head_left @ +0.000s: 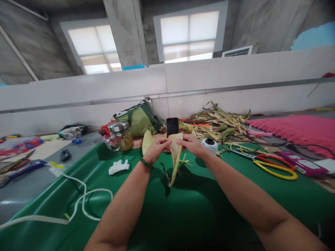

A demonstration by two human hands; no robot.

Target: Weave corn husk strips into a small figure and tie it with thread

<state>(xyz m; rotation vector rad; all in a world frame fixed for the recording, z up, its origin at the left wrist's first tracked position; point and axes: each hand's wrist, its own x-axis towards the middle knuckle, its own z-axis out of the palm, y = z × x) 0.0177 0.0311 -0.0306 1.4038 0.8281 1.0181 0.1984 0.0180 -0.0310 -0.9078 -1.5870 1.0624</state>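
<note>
A pale corn husk (175, 150) is stretched between both hands above a green mat (167, 219), its narrow stalk end hanging down. My left hand (157, 148), with a dark beaded bracelet at the wrist, pinches the husk's left edge. On the opposite edge, the thumb and fingers of my right hand (193, 144) are closed. Thin green strips and a curled dry piece (165, 172) show around the lower end. Just behind the husk stands a black phone (172, 125), partly covered by it. Another pale husk piece (148, 140) rests left of my left hand, and a white roll (210, 145) sits by my right wrist.
A glass mug (121, 137), crumpled tissue (119, 167) and green bag (141, 118) stand left. Husks are piled (225, 120) at the back right. Scissors (274, 167), a purple device (300, 164) and pink cloth (293, 130) lie right. A white cable (78, 205) loops at the left.
</note>
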